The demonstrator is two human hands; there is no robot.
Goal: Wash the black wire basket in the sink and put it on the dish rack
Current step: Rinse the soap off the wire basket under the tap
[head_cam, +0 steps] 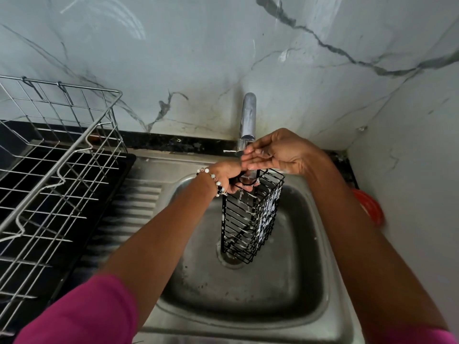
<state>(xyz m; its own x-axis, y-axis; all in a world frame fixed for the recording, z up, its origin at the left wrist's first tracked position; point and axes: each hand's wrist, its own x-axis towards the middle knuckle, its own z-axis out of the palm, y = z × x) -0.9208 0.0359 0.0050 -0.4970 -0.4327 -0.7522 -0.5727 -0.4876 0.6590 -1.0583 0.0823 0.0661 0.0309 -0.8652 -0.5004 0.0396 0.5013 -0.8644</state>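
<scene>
1. Rinsing is the step we judge to be in hand: our left hand (224, 178) holds the black wire basket (250, 214) upright over the sink (248, 294), its top end right under the tap (248, 117) and its lower end hanging above the drain (229, 260).

2. We grip the basket by the wire loop at its top; the left fingers (234, 187) are curled round that wire, pinching it. Held this way, the long cage hangs straight down, so water can likely run its whole length and drop into the drain.

3. White flecks cling to the wires, probably suds or water, so we take the wash to be underway and not finished.

4. Our right hand (275, 152) holds nothing. Its fingers (252, 157) lie straight and close together, palm up, just below the spout and just above the basket's top. We read this as catching or steering the stream onto the wires; whether water is flowing strongly we cannot tell.

5. Beaded bracelet (216, 181) sits on our left wrist, close to the wet wire.

6. Off to our left, the dish rack (57, 150) stands on the surface beside the sink, well apart from the basket. It is where the basket goes next, so the left arm would have a short swing across the ribbed drainboard (139, 202).

7. A red object (368, 206) lies at the sink's right edge, partly hidden by our right arm.
</scene>
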